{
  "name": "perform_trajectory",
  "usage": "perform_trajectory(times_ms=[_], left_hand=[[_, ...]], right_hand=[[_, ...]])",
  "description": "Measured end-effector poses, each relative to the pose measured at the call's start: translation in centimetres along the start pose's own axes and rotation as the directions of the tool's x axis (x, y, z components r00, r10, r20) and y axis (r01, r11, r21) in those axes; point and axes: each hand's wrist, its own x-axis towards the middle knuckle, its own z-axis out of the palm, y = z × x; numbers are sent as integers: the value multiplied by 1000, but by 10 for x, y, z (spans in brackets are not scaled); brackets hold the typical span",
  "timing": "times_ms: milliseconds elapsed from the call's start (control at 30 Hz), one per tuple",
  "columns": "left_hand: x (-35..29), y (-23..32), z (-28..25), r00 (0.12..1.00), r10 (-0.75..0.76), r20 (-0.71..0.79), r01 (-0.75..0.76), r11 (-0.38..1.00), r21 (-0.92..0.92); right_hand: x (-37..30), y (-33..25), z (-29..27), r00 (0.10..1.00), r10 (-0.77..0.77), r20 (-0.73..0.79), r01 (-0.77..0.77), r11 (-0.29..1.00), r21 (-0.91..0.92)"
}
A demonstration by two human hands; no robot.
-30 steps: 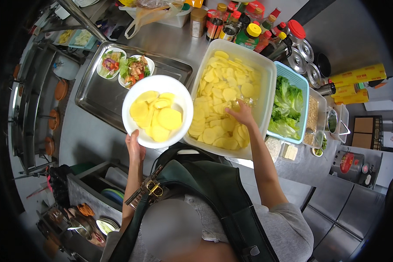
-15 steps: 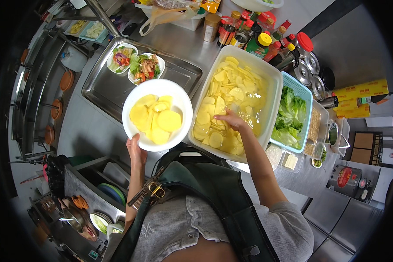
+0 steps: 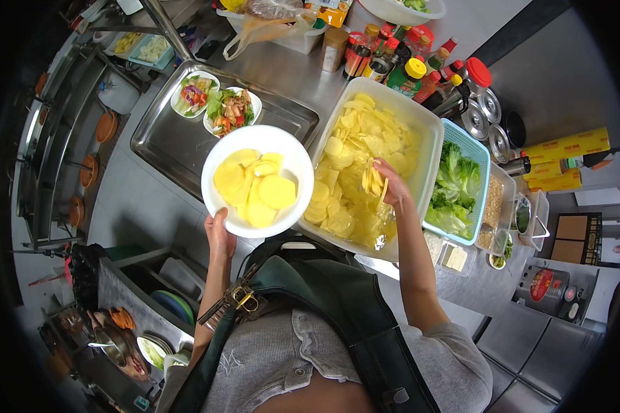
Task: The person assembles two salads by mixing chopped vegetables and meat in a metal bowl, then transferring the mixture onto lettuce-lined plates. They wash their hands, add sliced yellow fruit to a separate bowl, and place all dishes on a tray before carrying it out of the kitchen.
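My left hand (image 3: pixel 220 235) is closed on the near-left rim of a round white bowl (image 3: pixel 297 165), with its thumb over the edge. Several pale yellow potato slices (image 3: pixel 255 189) lie in that bowl. My right hand (image 3: pixel 393 184) grips a small stack of potato slices (image 3: pixel 373 180) above a large translucent tub (image 3: pixel 430 148). Below the hand, the tub holds many more slices (image 3: pixel 355 134) in water. The bowl's right edge sits close to the tub's left wall.
A steel tray (image 3: pixel 169 155) with two small bowls of salad (image 3: pixel 233 110) lies at the far left. Sauce bottles (image 3: pixel 406 76) crowd behind the tub. On its right stand a light blue basket (image 3: pixel 477 179) of lettuce (image 3: pixel 455 186) and clear containers (image 3: pixel 499 206). A sink unit (image 3: pixel 145 296) is at lower left.
My right hand has risen out of the water with a stack of potato slices in its fingers. The white bowl has shifted slightly right with my left hand.
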Motion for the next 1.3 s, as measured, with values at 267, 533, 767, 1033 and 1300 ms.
perform_trajectory(times_ms=[267,533,767,1033,1300], left_hand=[[3,-4,10,998,-54,-26,54,999,1],[4,-2,10,997,-53,-48,53,999,2],[4,-2,15,998,-54,-25,55,998,16],[2,-3,26,998,-67,7,68,997,-37],[2,-11,43,996,-84,18,83,994,69]], right_hand=[[14,24,-28,974,82,211,-203,730,653],[-15,-16,12,967,-53,251,-134,729,671],[-6,-22,15,967,-45,251,-114,804,584],[-19,-24,0,949,-152,275,-69,755,653],[-18,-17,35,997,-19,-74,36,971,235]])
